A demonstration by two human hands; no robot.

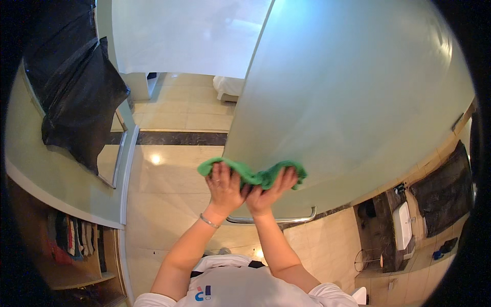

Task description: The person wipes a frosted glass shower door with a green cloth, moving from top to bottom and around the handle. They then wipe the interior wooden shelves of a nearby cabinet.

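Observation:
Both hands are raised in front of me at the near edge of a large frosted glass door (pixel 337 99). A green cloth (pixel 255 176) stretches between them. My left hand (pixel 226 190), with a bracelet at its wrist, lies on the cloth's left part, fingers pointing up and away. My right hand (pixel 272 192) is on the bunched right part, its fingers slightly blurred. Below the hands runs the door's curved metal handle (pixel 272 220). Whether the cloth's underside touches the glass all along is hidden.
Black sheeting (pixel 82 103) partly covers a mirror on the left. Under it is an open wardrobe (pixel 82 270) with hanging clothes. A white washbasin (pixel 402 226) stands at the right near a wire rack (pixel 370 261). A dark stone strip (pixel 182 138) crosses the tiled floor beyond the hands.

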